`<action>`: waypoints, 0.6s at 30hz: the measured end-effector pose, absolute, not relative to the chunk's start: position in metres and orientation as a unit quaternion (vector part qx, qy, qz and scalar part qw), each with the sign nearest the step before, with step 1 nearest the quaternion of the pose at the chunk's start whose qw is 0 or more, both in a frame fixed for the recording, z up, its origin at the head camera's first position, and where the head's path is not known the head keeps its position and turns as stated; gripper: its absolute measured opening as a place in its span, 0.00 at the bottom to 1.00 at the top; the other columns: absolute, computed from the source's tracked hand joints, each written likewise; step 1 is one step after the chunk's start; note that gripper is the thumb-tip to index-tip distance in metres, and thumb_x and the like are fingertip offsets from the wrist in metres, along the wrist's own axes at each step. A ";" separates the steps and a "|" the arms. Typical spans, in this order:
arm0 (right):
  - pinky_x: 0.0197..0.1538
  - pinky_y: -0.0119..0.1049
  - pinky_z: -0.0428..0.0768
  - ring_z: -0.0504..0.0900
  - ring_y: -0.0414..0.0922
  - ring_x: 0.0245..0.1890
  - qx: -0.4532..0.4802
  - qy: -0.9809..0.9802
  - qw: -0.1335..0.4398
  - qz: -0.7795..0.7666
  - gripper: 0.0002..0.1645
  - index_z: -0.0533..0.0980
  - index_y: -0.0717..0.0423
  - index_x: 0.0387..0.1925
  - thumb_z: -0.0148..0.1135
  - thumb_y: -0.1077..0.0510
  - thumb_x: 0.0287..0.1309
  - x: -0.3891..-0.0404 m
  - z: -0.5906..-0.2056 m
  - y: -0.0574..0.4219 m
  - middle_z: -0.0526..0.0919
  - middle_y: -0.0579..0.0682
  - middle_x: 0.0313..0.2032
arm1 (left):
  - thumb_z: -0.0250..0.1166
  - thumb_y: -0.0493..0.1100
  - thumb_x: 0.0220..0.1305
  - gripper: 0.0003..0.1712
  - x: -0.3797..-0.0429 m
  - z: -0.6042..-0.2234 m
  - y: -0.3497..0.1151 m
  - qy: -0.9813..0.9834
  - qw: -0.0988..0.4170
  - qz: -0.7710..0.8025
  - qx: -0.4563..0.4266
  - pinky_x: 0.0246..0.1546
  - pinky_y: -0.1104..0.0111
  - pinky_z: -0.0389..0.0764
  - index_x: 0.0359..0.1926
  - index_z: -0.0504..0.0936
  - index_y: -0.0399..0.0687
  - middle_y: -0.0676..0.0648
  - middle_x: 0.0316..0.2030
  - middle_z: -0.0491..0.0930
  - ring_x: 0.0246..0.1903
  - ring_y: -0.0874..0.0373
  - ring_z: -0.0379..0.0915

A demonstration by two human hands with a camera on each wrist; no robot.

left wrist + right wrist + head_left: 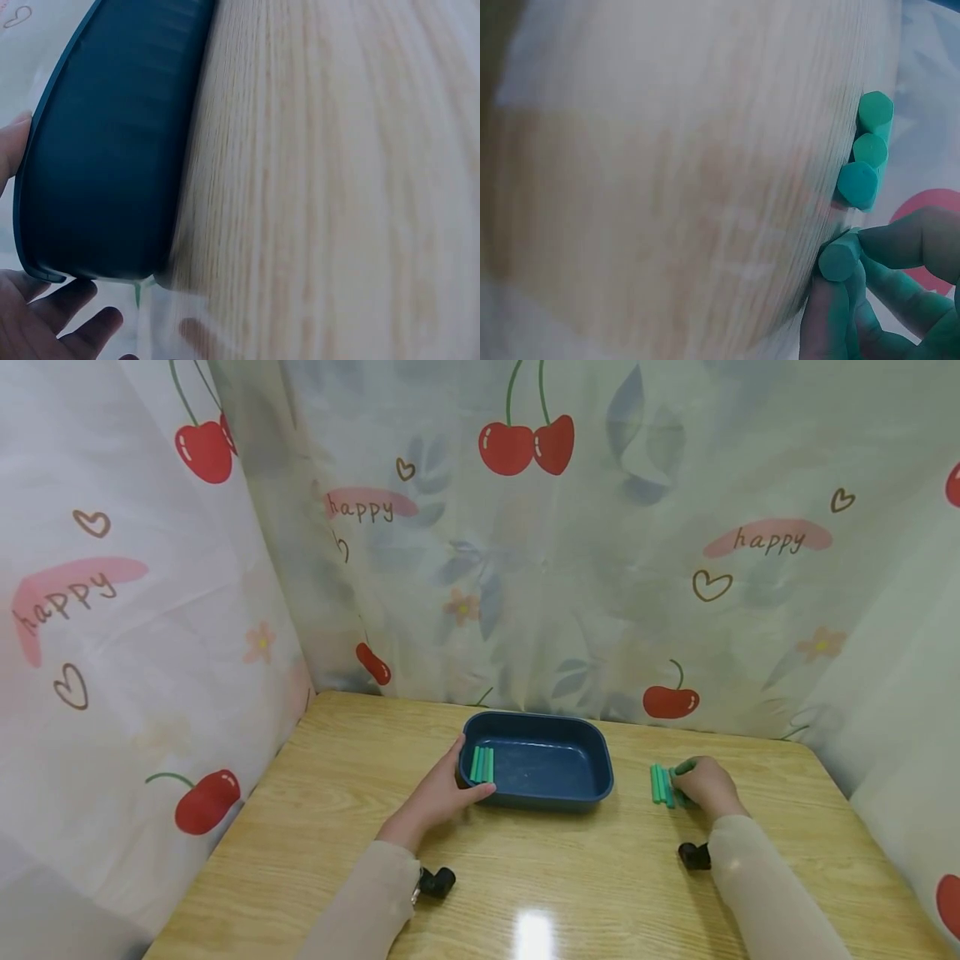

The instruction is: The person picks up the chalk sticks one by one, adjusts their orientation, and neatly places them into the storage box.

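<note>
My right hand pinches a green stick; my left hand holds the navy rectangular tub. I'd lift straight.

Cherry-print cloth encloses a wood-grain table on three sides, like a booth.

From my end, the right hand is mostly hiding the green stick in the head view, and on the right wrist view the table is looking soft and blurred. On the left wrist feed I'm getting the left hand cropped by the frame's edge, while the blue box is running out the top, its wall screening its inside. Both sleeves are leaving the head view's bottom edge.
</note>
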State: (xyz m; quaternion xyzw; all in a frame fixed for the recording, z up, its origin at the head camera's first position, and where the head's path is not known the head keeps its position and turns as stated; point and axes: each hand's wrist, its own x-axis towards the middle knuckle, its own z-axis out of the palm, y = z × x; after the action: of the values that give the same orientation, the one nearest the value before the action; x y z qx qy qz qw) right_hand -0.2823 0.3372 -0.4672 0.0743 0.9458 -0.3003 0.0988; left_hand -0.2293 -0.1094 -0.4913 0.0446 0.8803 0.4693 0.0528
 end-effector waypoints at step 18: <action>0.42 0.48 0.76 0.76 0.55 0.38 0.068 0.949 0.108 -0.290 0.24 0.73 0.73 0.54 0.60 0.58 0.62 -0.282 -0.468 0.339 0.80 0.66 0.43 | 0.73 0.62 0.58 0.63 -0.230 -0.494 -0.110 0.877 0.053 0.476 0.043 0.70 0.44 0.57 0.81 0.42 0.54 0.46 0.78 0.51 0.75 0.45 0.50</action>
State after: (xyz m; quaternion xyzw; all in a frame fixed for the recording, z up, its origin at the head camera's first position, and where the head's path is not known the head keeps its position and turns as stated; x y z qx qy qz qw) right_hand -0.2821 0.3393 -0.4677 0.0678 0.9486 -0.2897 0.1075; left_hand -0.2303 -0.1101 -0.4939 0.0434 0.8769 0.4758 0.0529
